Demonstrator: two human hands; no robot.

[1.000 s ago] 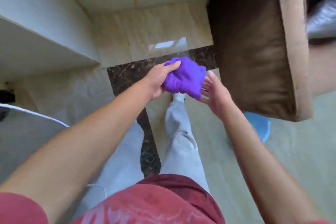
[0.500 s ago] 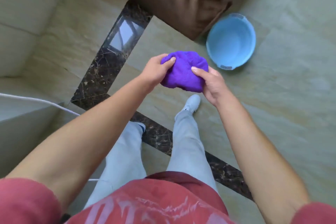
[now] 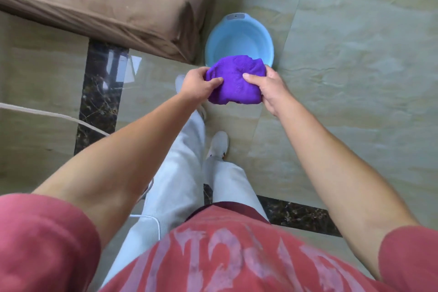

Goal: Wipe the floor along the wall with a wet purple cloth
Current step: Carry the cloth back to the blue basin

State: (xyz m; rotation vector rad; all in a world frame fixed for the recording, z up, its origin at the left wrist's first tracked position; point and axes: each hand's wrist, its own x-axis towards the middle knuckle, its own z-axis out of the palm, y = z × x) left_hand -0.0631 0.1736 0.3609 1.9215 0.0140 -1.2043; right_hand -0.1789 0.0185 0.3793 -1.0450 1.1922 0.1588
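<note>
A bunched purple cloth (image 3: 234, 80) is held in the air in front of me, between both hands. My left hand (image 3: 198, 84) grips its left side, thumb on top. My right hand (image 3: 267, 89) grips its right side, thumb pressed into the fabric. Right behind the cloth, a light blue basin (image 3: 239, 41) stands on the floor; the cloth covers the basin's near rim. The floor (image 3: 355, 78) is glossy beige tile with a dark marble strip (image 3: 99, 95). No wall is in view.
A brown sofa (image 3: 106, 5) fills the upper left, its corner just left of the basin. A white cord (image 3: 54, 116) crosses the floor at the left. My legs and white shoes (image 3: 219, 144) stand below the cloth.
The view has swung round from the wall towards the sofa and basin. The basin now lies directly behind the cloth. Both hands have kept hold of the cloth.
</note>
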